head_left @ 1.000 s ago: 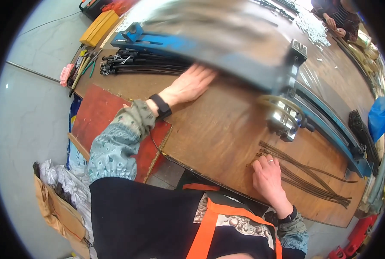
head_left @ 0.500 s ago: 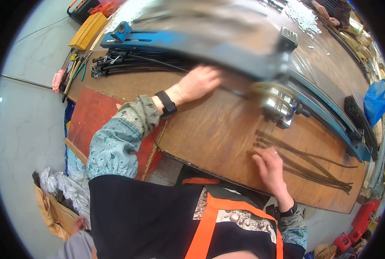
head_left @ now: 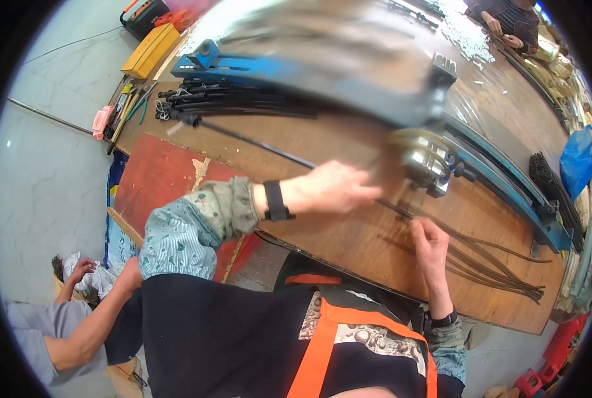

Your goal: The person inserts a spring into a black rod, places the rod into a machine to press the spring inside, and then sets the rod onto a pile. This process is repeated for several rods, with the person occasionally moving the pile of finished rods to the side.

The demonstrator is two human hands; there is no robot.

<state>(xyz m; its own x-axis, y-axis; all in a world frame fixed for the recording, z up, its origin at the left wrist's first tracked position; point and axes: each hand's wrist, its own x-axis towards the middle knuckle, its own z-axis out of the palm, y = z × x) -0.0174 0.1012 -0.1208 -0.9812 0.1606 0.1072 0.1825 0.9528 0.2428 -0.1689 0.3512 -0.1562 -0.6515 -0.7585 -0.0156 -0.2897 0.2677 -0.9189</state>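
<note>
A long thin black rod [head_left: 263,147] lies slantwise across the wooden workbench [head_left: 296,219], with a thicker dark fitting at its far left end. My left hand [head_left: 339,188] is closed around it near its right end. Close to that end is my right hand [head_left: 430,242], thumb and fingertips pressed together; what they pinch is too small to make out. Several thin brown rods [head_left: 488,265] with coiled-looking ends lie beside and under my right hand. Just beyond both hands stands a blue-framed machine [head_left: 508,176] with a silver block [head_left: 425,159], partly blurred.
A bundle of black rods [head_left: 243,99] lies behind the black rod. Hand tools [head_left: 131,109] and a yellow box [head_left: 150,52] are at the far left. Small white pieces [head_left: 467,36] are heaped at the back. A co-worker's arm [head_left: 100,325] is at lower left; another person's hands [head_left: 501,30] are at upper right.
My left hand has moved right and nearer, drawing a black rod away from the bundle. My right hand has shifted slightly right and its fingers have pinched together. A co-worker's arms have appeared at left.
</note>
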